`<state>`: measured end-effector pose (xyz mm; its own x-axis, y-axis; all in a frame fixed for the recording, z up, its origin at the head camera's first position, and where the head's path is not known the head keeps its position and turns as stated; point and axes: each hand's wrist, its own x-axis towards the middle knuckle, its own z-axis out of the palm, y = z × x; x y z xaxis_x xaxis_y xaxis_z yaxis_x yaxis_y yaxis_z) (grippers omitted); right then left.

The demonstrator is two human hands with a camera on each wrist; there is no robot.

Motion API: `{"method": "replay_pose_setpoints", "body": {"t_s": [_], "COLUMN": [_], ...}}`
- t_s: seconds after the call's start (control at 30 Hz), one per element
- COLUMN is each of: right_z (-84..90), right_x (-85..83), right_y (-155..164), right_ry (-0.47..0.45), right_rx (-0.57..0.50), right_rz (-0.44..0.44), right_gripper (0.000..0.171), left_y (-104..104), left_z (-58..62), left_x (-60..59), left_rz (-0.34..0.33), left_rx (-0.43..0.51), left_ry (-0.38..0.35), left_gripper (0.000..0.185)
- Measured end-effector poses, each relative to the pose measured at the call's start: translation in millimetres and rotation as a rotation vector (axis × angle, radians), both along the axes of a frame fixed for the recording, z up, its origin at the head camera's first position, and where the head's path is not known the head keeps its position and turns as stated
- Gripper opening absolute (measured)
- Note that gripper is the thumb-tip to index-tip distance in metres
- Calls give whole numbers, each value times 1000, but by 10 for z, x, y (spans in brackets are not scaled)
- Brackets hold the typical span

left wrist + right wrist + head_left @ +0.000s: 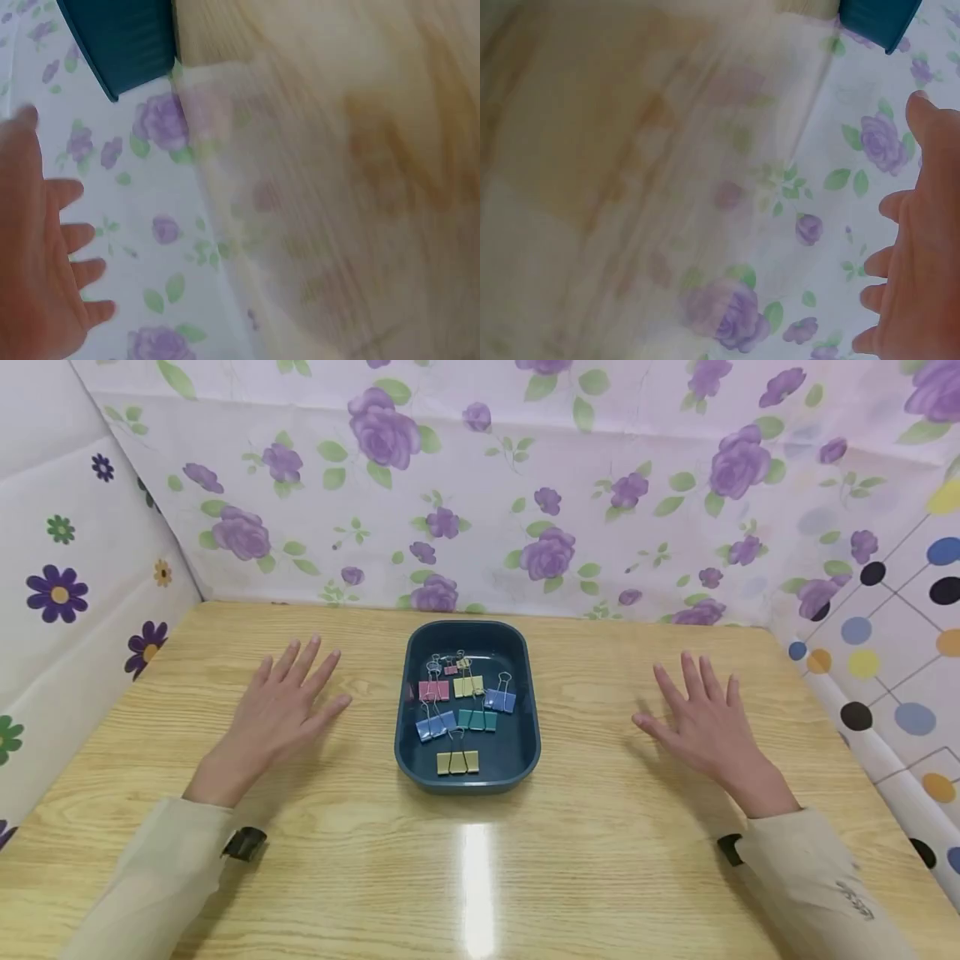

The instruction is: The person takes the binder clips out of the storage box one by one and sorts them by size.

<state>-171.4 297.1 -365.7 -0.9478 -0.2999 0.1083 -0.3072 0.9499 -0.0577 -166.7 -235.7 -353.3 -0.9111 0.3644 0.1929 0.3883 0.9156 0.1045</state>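
A dark teal tray (510, 752) sits in the middle of the table, holding several binder clips in different colours and sizes. Nearest the front lies a yellow binder clip (457, 763); behind it are a blue binder clip (436, 727) and a green binder clip (477, 720). Farther back are a pink binder clip (433, 691), another yellow binder clip (468, 686) and a second blue one. My left hand (281, 706), fingers spread, is to the left of the tray and holds nothing. To its right, my right hand (701, 722) is likewise spread and holds nothing.
The wooden table (337, 877) meets a backdrop cloth (480, 502) with purple roses at its far edge. A flower-printed cloth (67, 635) stands at the left, and a dotted cloth (892, 677) at the right. Glare streaks the front of the table.
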Motion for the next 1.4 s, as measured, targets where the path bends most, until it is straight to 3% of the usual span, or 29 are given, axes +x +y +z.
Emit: {"method": "replay_pose_setpoints", "body": {"t_s": [0.2, 0.47, 0.7, 0.9, 1.1, 1.4], "right_z": [21, 35, 75, 160, 152, 149], "right_x": [9, -10, 22, 68, 75, -19], "right_y": [-9, -48, -117, -201, -329, -545], "right_ry": [-106, -152, -214, -261, -301, -284], "right_rx": [-61, -132, -211, -297, -363, -423], "right_rz": [-17, -8, 12, 44, 64, 45], "right_gripper": [76, 74, 76, 75, 75, 67], "left_y": [233, 544, 767, 800, 795, 813], "left_z": [51, 140, 31, -28, -74, -82], "left_x": [-2, -70, -159, -227, -257, -294], "left_rz": [71, 82, 177, 228, 264, 258], "left_rx": [204, 581, 797, 1044, 1170, 1267], "left_ry": [-148, -338, -456, -562, -653, -706], "left_gripper": [68, 58, 50, 48, 47, 50]}}
